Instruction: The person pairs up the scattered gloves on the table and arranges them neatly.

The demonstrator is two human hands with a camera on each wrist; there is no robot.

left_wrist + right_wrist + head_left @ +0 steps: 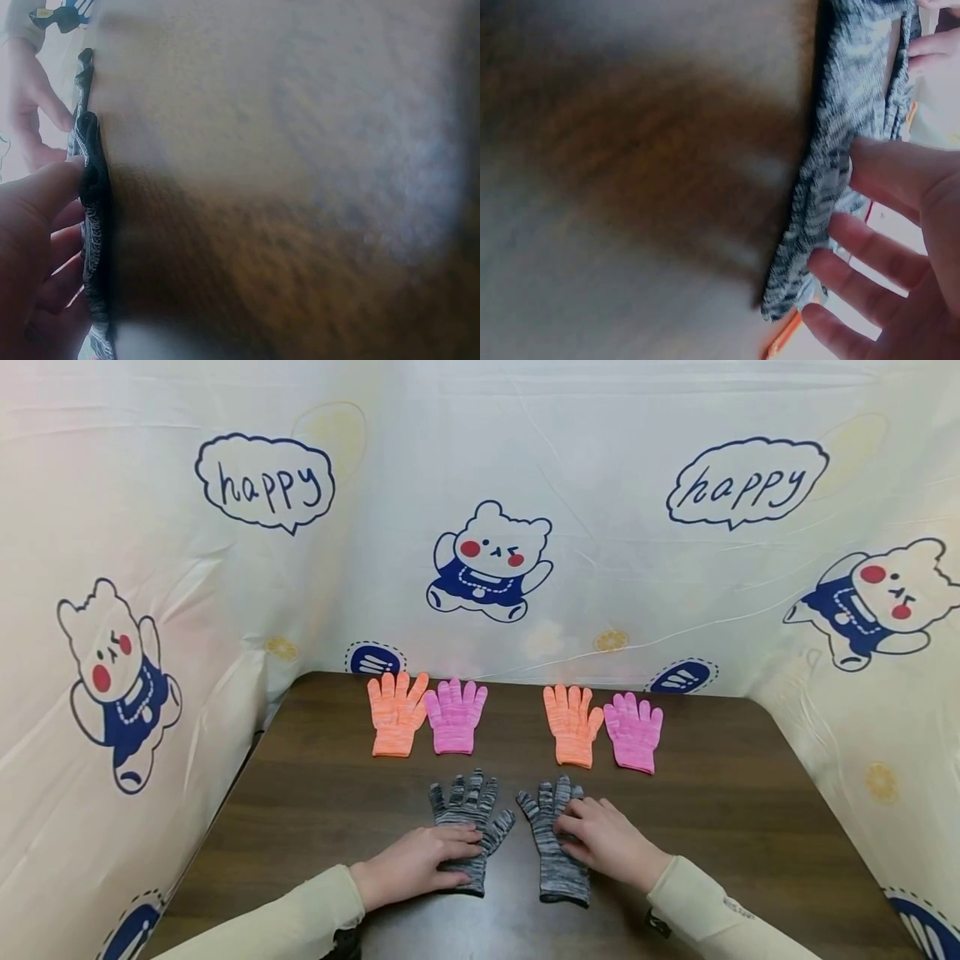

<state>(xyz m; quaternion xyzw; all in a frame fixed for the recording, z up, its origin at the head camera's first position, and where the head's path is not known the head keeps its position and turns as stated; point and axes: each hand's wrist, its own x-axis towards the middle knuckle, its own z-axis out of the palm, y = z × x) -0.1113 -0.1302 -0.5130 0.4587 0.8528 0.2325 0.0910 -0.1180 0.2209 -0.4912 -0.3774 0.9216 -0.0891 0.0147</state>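
Observation:
Two grey-and-black knit gloves lie flat side by side near the front of the table, fingers pointing away. My left hand [416, 862] rests across the palm and cuff of the left grey glove [459, 812], fingers stretched out over it. In the left wrist view, the thumb meets the dark edge of that glove [91, 225]. On the right grey glove [558, 868], my right hand [611, 842] touches the upper palm with slightly bent fingertips. The right wrist view has the thumb and spread fingers against the knit surface [817, 187].
Farther back on the brown table [315, 810] lie an orange glove [393, 722] and a pink glove [454, 720] at left. Another orange glove [573, 731] and pink glove [633, 735] lie at right. A printed cloth [600, 568] surrounds the table's back and sides.

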